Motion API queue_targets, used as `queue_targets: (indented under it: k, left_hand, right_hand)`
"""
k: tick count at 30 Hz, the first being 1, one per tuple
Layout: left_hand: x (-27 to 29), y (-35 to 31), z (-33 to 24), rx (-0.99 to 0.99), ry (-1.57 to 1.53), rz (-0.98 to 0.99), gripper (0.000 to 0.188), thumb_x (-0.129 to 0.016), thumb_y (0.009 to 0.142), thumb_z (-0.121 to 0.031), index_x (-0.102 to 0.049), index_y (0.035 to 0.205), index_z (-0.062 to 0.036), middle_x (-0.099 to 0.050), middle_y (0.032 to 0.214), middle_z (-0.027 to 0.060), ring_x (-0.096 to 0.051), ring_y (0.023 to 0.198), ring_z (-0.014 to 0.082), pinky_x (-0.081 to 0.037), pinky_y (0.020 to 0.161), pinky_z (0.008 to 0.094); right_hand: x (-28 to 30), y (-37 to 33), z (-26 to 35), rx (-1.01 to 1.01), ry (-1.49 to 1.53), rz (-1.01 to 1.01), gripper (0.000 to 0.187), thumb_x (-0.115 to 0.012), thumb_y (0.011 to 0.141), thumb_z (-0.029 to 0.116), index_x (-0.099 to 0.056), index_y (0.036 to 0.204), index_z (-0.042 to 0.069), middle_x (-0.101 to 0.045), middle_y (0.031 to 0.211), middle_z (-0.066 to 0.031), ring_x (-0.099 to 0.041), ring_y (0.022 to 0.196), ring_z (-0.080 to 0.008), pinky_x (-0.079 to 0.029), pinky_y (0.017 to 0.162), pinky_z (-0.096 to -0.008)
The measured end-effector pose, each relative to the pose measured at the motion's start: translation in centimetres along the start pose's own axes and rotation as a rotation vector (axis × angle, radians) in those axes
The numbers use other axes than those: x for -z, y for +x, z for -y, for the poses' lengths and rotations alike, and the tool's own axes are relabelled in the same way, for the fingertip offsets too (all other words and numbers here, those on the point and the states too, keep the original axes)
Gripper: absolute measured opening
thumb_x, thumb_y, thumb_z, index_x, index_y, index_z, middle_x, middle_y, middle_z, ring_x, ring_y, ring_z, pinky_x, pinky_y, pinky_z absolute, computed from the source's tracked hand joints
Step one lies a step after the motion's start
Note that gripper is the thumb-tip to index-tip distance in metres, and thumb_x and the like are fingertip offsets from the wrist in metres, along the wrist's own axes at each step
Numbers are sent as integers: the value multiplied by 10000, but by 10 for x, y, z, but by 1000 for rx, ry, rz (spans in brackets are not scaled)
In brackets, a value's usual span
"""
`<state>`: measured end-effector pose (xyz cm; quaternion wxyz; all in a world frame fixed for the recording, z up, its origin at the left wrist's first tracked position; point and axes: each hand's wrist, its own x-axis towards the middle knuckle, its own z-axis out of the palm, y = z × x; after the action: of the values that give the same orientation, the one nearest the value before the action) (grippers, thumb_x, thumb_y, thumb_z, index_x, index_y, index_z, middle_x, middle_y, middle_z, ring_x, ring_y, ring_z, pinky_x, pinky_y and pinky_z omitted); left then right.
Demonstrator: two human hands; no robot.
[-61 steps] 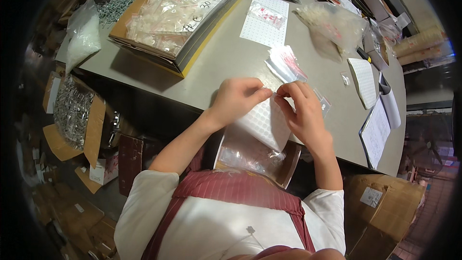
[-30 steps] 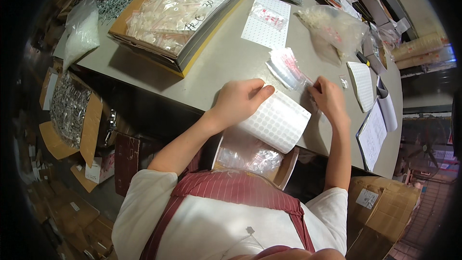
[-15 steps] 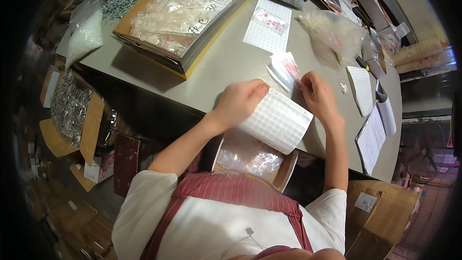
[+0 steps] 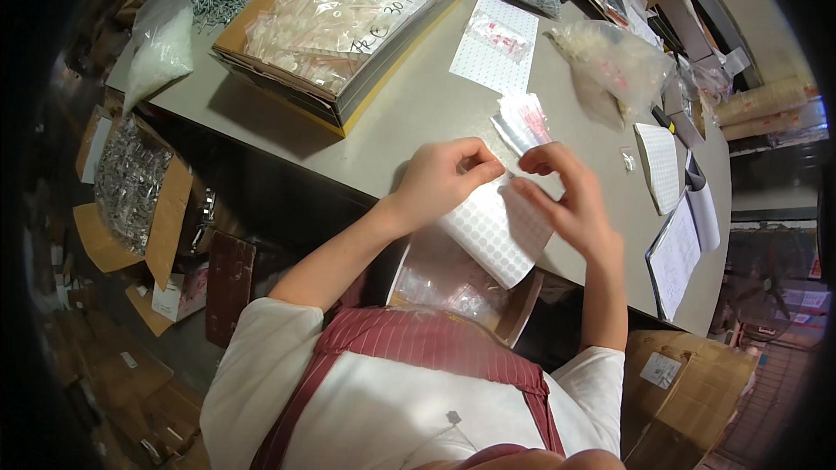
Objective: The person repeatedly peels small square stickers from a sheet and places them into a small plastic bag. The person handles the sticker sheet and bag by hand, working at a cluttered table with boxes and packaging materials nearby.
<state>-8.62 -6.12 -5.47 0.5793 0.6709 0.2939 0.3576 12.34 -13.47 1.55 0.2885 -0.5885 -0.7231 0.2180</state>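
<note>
My left hand (image 4: 444, 178) pinches the upper edge of a white sheet of small round stickers (image 4: 496, 235), which lies on the near edge of the grey table (image 4: 409, 109) and hangs over it. My right hand (image 4: 570, 204) is beside it, fingertips drawn together at the same top edge. What they hold is too small to tell. A small stack of clear zip bags with red strips (image 4: 522, 117) lies just beyond both hands. A round bowl (image 4: 522, 318) with clear packets sits in my lap under the sheet.
An open cardboard box of filled small bags (image 4: 331, 17) stands at the far left. Another sticker sheet (image 4: 488, 61), a clear bag of white parts (image 4: 610, 61) and papers (image 4: 679, 252) lie to the right. Boxes of metal parts (image 4: 131, 183) sit on the floor.
My right hand let go of the sheet, reached out to the stack of zip bags, then came back to the sheet's top edge. My left hand kept its hold throughout.
</note>
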Motion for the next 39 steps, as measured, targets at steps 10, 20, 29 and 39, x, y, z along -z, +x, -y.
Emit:
queue_targets:
  k: [10,20,29,39]
  left_hand:
    - [2,-2,3,89,-66,5,185,-696,1016,-170,-734,971,6,-716,819,-8,-620,778,29,-501,690,236]
    - [-1,-1,3,76,34,-57,285,-686,1028,-254,-704,907,4,-620,668,15,-520,640,66,-439,594,280]
    - [-2,-2,-4,77,170,-35,262,-702,1002,-245,-750,987,12,-717,737,92,-646,673,105,-504,647,299]
    - [-2,-1,-1,44,160,-15,233,-685,1010,-203,-758,1043,16,-752,806,114,-689,728,112,-532,681,293]
  right_hand:
    - [-29,2,14,31,-109,-125,214,-756,872,17,-648,1057,11,-677,1009,-146,-670,943,-355,-537,823,-438]
    - [-51,-8,8,363,-507,-303,233,-759,808,-58,-683,1008,37,-669,976,-98,-639,882,-299,-524,767,-398]
    - [18,0,-64,-299,211,-203,103,-674,958,91,-687,960,-11,-691,822,-37,-625,736,-108,-500,692,-300]
    - [8,14,-97,-365,-30,-45,200,-718,933,163,-721,1005,-24,-738,824,-139,-691,728,-221,-527,687,-367]
